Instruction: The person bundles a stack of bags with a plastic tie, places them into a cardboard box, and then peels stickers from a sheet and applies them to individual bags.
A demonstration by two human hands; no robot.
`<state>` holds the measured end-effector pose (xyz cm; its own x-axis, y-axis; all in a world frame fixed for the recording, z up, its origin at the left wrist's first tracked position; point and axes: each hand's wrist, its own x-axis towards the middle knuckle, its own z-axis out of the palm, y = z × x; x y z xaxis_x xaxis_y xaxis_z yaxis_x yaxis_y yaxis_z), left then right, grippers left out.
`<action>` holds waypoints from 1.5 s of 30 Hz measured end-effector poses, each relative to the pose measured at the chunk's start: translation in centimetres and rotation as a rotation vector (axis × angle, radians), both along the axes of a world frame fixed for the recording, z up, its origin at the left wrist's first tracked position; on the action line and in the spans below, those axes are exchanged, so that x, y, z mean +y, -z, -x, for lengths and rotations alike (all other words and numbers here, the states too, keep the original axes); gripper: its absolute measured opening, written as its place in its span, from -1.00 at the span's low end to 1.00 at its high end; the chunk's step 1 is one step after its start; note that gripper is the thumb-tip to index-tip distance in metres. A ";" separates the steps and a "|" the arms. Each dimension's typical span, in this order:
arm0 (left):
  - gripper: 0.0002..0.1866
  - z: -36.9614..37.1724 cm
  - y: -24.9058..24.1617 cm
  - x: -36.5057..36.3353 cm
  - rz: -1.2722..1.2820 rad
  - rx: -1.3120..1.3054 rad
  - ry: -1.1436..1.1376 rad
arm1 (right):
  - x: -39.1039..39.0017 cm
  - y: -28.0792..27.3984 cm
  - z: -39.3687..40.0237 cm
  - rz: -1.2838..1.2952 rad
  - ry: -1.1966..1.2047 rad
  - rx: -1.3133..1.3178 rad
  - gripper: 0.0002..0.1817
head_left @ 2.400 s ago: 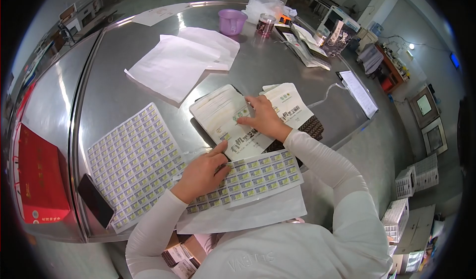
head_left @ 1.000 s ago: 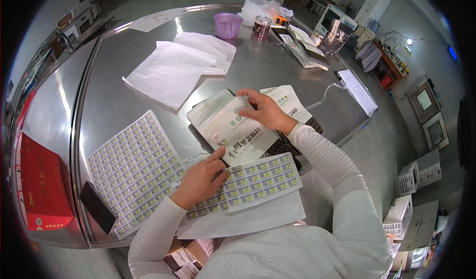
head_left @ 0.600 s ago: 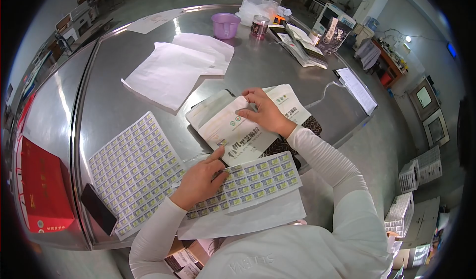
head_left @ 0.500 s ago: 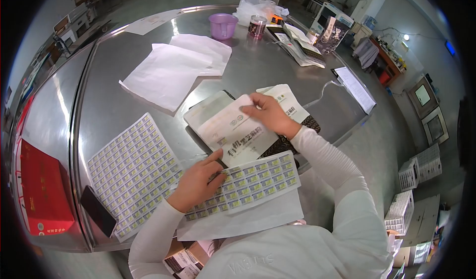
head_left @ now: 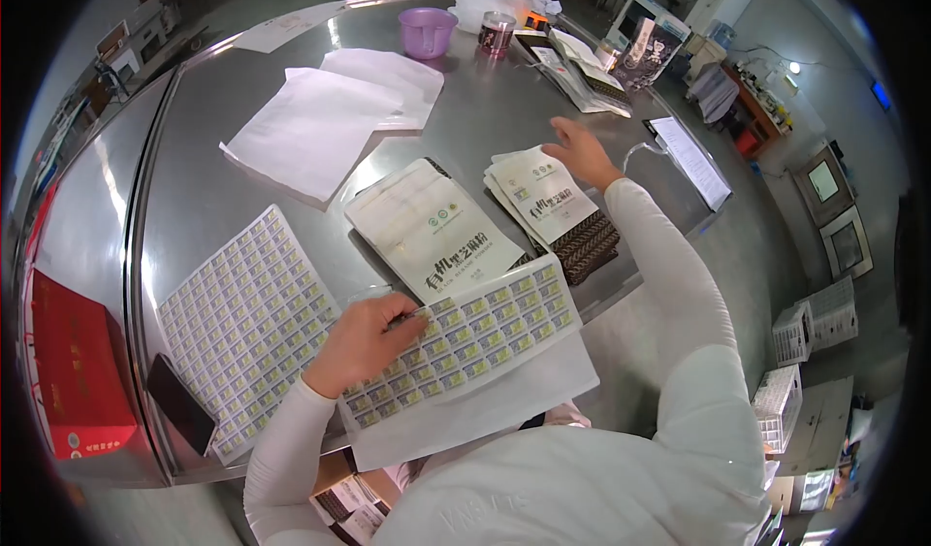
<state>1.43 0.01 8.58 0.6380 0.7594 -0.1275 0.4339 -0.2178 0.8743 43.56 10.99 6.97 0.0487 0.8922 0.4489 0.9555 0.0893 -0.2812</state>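
My left hand (head_left: pixel 367 344) is at the upper left edge of a sticker sheet (head_left: pixel 485 337), its thumb and fingers closed on the edge. Small green and grey labels cover the sheet in rows. Just beyond it lies a stack of white and black pouches (head_left: pixel 436 226) with printed characters. To the right is a second pouch stack (head_left: pixel 553 197); its top pouch bears a small label at the left. Over the upper right corner of that stack my right hand (head_left: pixel 585 153) is raised, fingers apart and holding nothing.
Another sticker sheet (head_left: pixel 247 333) lies at the left beside a black phone (head_left: pixel 181 403) and a red bag (head_left: pixel 82 371). White papers (head_left: pixel 310 129), a purple cup (head_left: pixel 428 34), a jar (head_left: pixel 497 34) and more pouches (head_left: pixel 582 76) stand farther back. A clipboard (head_left: pixel 690 163) is at the right edge.
My right hand has moved the labelled pouch from the left stack onto the right stack and let go. My left hand stays by the sticker sheet.
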 end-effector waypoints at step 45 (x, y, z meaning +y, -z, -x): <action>-0.83 1.1 2.7 0.8 -0.436 -0.041 0.086 | -3.3 -2.5 20.8 0.867 -0.602 0.214 -0.81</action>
